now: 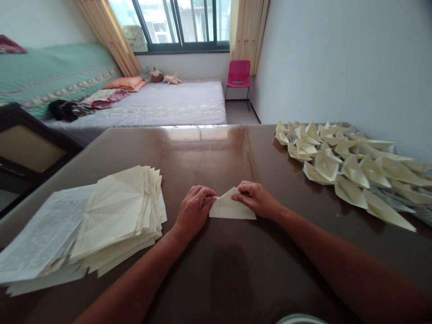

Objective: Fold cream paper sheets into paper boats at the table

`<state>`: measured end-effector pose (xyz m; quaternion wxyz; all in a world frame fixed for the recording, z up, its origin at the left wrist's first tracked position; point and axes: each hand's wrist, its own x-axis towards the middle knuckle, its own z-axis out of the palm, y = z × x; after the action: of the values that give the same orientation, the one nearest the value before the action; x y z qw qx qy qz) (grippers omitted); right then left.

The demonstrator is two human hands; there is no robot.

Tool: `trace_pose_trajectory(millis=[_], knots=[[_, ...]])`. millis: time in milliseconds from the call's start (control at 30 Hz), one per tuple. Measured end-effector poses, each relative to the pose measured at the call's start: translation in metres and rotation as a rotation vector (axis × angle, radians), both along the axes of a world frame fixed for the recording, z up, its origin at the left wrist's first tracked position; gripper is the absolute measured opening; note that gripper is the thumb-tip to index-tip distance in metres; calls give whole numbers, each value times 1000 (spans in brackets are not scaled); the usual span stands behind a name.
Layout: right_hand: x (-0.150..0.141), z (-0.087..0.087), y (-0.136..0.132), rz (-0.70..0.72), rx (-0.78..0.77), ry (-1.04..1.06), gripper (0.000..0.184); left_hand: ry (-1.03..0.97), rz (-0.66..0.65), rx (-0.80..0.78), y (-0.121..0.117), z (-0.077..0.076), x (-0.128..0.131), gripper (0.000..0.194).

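Observation:
A cream sheet of paper [232, 209], folded to a peak at its top with a straight lower edge, is held between both hands over the middle of the brown table. My left hand [195, 204] pinches its left side with thumb and fingers. On the right slope, near the peak, my right hand [254, 198] grips the paper, fingers curled and thumb in front. Left of my left forearm lies a stack of creased cream sheets [111, 211]. To the right of my right hand stand many folded paper boats [326, 166] in close rows.
Printed white sheets [50, 234] lie partly under the cream stack. The glossy table [189, 157] reaches toward a bed [189, 101]. A pink chair [239, 74] stands by the wall. Part of a round rim [302, 318] shows at the near edge.

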<state>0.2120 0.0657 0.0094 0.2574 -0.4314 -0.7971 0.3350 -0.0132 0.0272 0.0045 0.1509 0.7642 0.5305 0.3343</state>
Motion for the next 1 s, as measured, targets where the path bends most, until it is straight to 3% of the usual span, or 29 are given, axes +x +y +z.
trace_pose_trajectory(millis=[133,300,667,833,1000], knots=[[-2,1,-3,-7,2,-9,29,203,-37,136,-2,0,-1,15],[-3,1,-4,-11,20,9,33,229,-74,135,-4,-4,-1,17],[-4,-1,-3,-28,3,45,29,-65,-22,-236,-2,2,0,15],[-2,-1,-2,-30,-18,61,21,-86,-13,-290,-3,7,0,17],[2,3,0,-169,-12,62,22,-159,91,-303,2,6,-5,22]])
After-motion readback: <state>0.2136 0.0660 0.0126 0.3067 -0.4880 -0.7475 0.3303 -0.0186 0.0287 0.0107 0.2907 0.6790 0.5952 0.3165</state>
